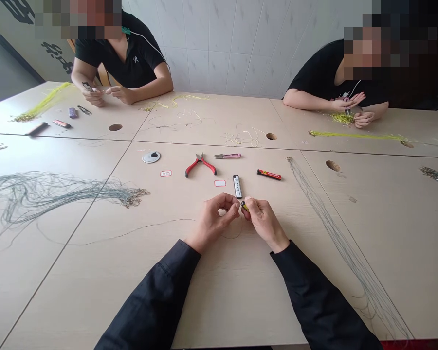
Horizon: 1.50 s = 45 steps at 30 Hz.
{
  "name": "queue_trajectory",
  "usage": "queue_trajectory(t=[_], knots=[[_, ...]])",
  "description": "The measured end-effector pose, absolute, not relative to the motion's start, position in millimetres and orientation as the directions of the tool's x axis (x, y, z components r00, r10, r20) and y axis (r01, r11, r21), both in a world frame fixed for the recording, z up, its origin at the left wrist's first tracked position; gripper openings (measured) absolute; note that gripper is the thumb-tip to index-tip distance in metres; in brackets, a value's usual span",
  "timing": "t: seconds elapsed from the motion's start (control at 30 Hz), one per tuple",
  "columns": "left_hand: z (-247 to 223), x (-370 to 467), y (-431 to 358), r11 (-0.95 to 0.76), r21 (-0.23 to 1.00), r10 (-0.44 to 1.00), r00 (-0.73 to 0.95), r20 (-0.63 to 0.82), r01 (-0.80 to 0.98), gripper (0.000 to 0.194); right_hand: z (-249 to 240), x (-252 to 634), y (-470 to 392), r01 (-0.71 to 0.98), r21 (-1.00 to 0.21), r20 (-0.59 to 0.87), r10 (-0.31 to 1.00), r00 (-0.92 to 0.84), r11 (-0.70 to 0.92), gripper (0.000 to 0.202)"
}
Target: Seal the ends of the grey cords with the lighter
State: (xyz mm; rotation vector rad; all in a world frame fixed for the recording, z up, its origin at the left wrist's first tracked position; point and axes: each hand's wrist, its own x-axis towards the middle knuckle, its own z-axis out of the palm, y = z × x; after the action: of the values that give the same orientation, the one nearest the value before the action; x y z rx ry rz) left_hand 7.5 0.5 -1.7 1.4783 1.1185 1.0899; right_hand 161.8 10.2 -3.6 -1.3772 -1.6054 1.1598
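Centre frame | my right hand (265,219) grips black-and-yellow lighter (244,206), end beside my left hand's (219,216) pressed-together fingertips

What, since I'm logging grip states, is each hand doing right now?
Left hand: closed in a pinch; anything between its fingertips is too fine to tell.
Right hand: closed on a yellow-and-black object, apparently a lighter.

Red-handled pliers (200,166), blk sleeves (156,291).
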Motion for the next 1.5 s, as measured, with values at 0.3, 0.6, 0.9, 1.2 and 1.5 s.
queue_trajectory(t=[0.3, 0.6, 0.9, 1.2, 1.5], knots=[[-1.6, 7.1, 1.2, -0.139, 0.981, 0.980, 0.160, 0.116, 0.139, 0.017, -3.0, 161.7, 10.1, 0.389, -0.921, -0.055, 0.989, -0.141, 0.004, 0.052], [-2.9, 6.9, 1.3, -0.153, 0.972, 0.978, 0.165, 0.124, 0.178, 0.016, -2.1, 162.3, 9.5, 0.403, -0.915, -0.050, 0.986, -0.162, 0.020, 0.046], [-2.3, 6.9, 1.2, -0.166, 0.965, 0.977, 0.163, 0.134, 0.202, 0.015, -1.3, 162.1, 9.8, 0.425, -0.905, -0.061, 0.983, -0.171, 0.018, 0.046], [-2.9, 6.3, 1.1, -0.160, 0.968, 0.978, 0.166, 0.128, 0.195, 0.016, 0.4, 161.6, 9.6, 0.414, -0.910, -0.058, 0.989, -0.133, 0.002, 0.050], [-3.1, 6.6, 1.4, -0.179, 0.962, 0.974, 0.172, 0.145, 0.205, 0.016, -0.2, 162.6, 9.3, 0.419, -0.908, -0.039, 0.987, -0.158, 0.031, 0.044]])
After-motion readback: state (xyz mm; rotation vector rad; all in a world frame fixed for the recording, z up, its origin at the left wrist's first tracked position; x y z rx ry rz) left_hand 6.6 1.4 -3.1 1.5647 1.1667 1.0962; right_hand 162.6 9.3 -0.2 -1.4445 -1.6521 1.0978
